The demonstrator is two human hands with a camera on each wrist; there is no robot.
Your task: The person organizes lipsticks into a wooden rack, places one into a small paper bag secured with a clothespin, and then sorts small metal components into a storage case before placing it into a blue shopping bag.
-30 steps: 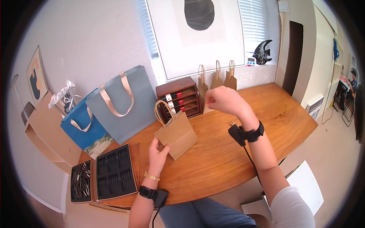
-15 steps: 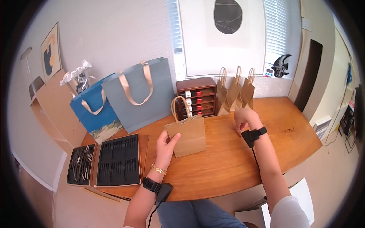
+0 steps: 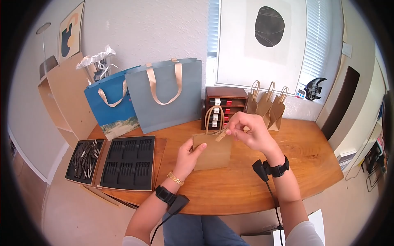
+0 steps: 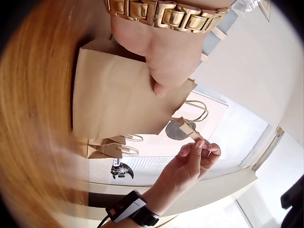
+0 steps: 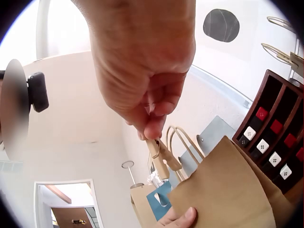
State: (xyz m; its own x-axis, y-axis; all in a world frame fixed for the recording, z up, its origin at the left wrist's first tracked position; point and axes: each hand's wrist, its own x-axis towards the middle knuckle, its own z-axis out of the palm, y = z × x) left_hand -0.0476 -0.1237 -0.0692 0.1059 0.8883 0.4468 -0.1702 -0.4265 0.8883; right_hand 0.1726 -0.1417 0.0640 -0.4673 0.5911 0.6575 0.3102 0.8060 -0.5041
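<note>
My left hand grips the left side of a small brown kraft paper bag, thumb on its front face. Two twisted paper handles rise from the bag's top. Close to the bag's upper right corner, my right hand pinches a small wooden clothespin by its end between thumb and fingers. Seen from the right wrist, the clothespin points down toward the bag's top edge, its metal spring showing. From the left wrist, the clothespin stands just beyond the bag's rim.
Behind the held bag stands a dark wooden rack of small boxes, with several kraft bags to its right. A grey gift bag and a blue one stand at the back left. Black trays lie at the table's left.
My right hand went from the back bags down to the tabletop, then up to the held bag, now with the clothespin in its fingers. My left hand kept its hold on the bag.
</note>
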